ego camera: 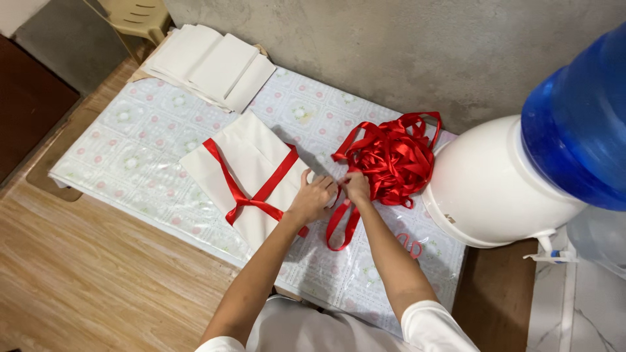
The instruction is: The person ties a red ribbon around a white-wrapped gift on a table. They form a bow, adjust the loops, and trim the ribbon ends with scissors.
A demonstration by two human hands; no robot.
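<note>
Rough grey concrete wall [404,45] at the back, wood-grain floor [85,280] below. Low worktop [137,156] against the wall, covered with a white floral-print sheet under clear plastic.

Head view, only one camera. Landmark: white flat parcel [244,173] lying mid-worktop, cross-tied with red ribbon [255,195], knot near its front edge.

- Left hand [314,199]: resting on the parcel's right corner, fingers curled down, together, pinching a ribbon strand at that corner. Exact grip point hidden by the knuckles.
- Right hand [356,188]: just right of the parcel, touching the left hand, fingers closed on the same red strand. A loop [340,225] of that strand hangs down from both hands toward the front edge of the worktop.
- Tangled pile of red ribbon [391,156]: right of the parcel, just behind the right hand, lying on the worktop near the wall. The held strand runs into it.
- Stack of white folded sheets [212,65]: behind the parcel, far-left corner of the worktop, well apart from the hands.
- Scissors with red handles [409,244]: right-front of the parcel, under the right forearm; partly hidden.
- White water dispenser [502,189] with blue bottle [580,124] on top: far right of the parcel, just beside the ribbon pile, tap [551,251] pointing front.
- Beige plastic chair [137,16]: behind the sheet stack, top left, only partly in frame.

Person wears a white short-sleeved top [306,329].
</note>
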